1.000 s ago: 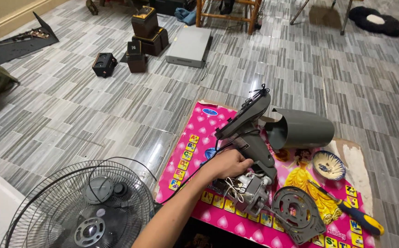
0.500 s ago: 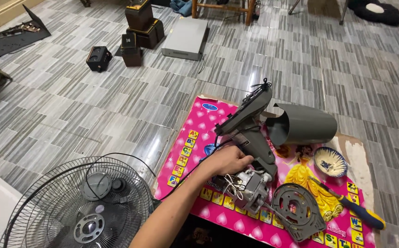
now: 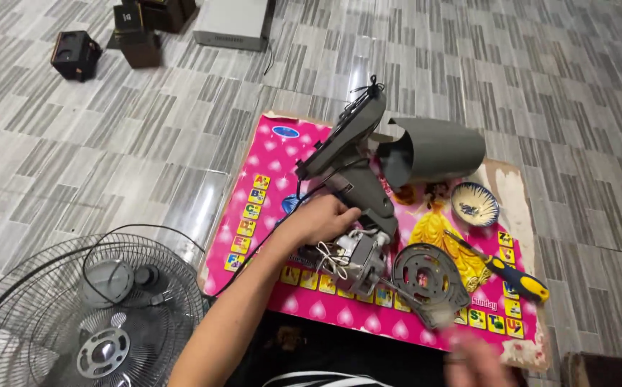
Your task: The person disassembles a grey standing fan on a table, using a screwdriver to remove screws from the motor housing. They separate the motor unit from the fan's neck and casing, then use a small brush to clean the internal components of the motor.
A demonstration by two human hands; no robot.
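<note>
My left hand grips a grey fan neck where it joins the bare motor with its white wires. They lie on a pink picture mat. A grey motor cover stands just right of the neck. A round metal plate lies beside the motor. My right hand is a blur at the bottom edge, just below that plate, and I cannot make out its fingers.
A small bowl and a screwdriver with a yellow and blue handle lie on the mat's right side. A wire fan grille lies on the tiled floor at lower left. Black boxes and a flat grey case sit farther off.
The view has tilted down and closer to the mat. My right hand has come into view at the bottom right, in motion. My left hand stays on the fan neck and motor.
</note>
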